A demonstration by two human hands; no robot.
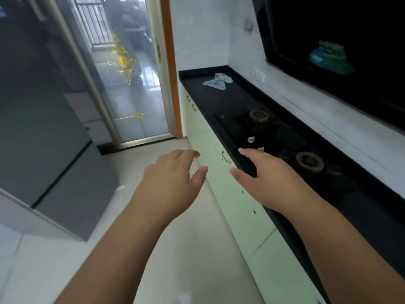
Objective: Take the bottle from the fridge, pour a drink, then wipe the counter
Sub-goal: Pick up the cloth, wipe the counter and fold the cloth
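Both hands empty, left hand [173,178] and right hand [263,178] with relaxed fingers; turn to the closed fridge [39,128], pull its door squarely.

Two empty hands, left [173,183] and right [267,181], beside black counter [221,97]
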